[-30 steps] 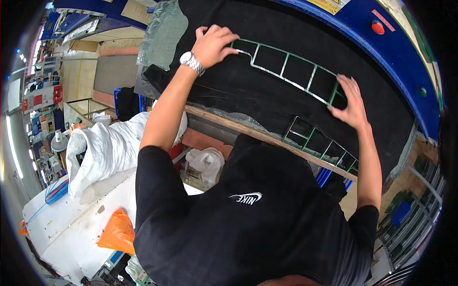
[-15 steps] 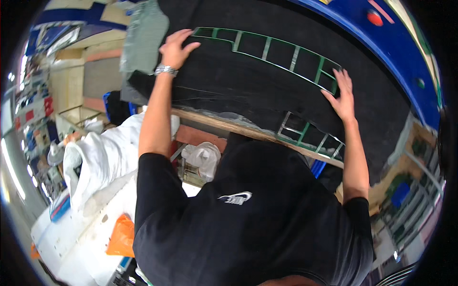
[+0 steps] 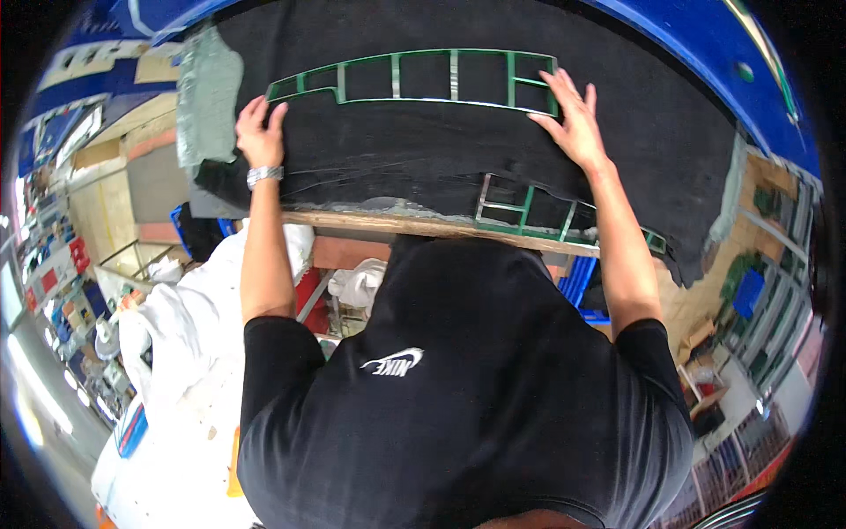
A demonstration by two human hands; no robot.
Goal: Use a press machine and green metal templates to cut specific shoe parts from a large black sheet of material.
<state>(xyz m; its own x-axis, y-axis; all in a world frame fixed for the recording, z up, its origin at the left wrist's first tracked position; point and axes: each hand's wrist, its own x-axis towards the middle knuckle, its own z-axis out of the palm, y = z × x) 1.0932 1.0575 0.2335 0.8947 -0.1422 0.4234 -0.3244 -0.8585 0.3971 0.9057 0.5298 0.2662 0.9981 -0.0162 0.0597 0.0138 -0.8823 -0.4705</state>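
Observation:
A long, narrow cutting die [image 3: 425, 78] of green-edged metal strips, split by crossbars, lies on black sheet material [image 3: 388, 145]. My left hand [image 3: 262, 139] is at its tapered left end, thumb and fingertips closed around the tip. At the wide right end, my right hand [image 3: 575, 122] has its thumb by the lower edge and its fingers on the upper part. A second green-edged die [image 3: 527, 208] lies nearer me along the table's front edge, partly hidden by my right forearm.
Blue machine parts [image 3: 705, 66] curve along the far side. A wooden edge [image 3: 388, 222] runs along the table front. Greenish clear sheeting [image 3: 210, 97] sticks out at left. White cloth [image 3: 189, 304] is heaped at lower left, and a blue crate [image 3: 577, 286] stands under the table.
My view has turned, so the dies appear more level and further left. My left hand's thumb has come closer to its fingers at the die's tip; my right hand stays at the other end.

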